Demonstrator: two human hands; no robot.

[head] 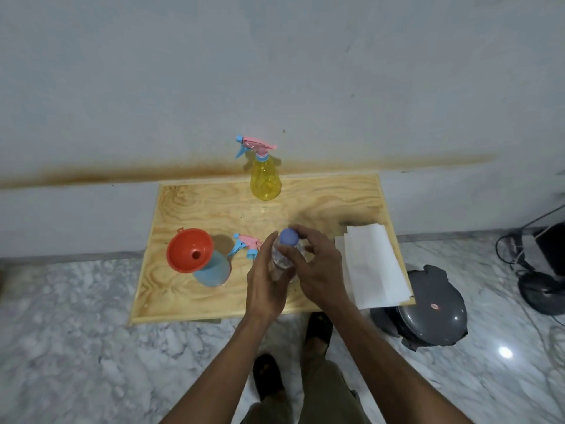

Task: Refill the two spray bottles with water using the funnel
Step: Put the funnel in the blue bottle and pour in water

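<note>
both hands [293, 270] grip water bottle [282, 258] – wooden table [214, 209], marble floor [76, 332]

On the tabletop [214, 209] before you, one spray bottle [265, 175] stands at the far edge, upper centre. At left, the funnel [189, 250] sits in the other bottle [214, 270], whose sprayer head [246, 244] lies just right. The water bottle [282, 258] stands centre, paper sheets [373, 264] at right.

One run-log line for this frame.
left hand: holds water bottle | right hand: near cap | funnel: in blue bottle
</note>
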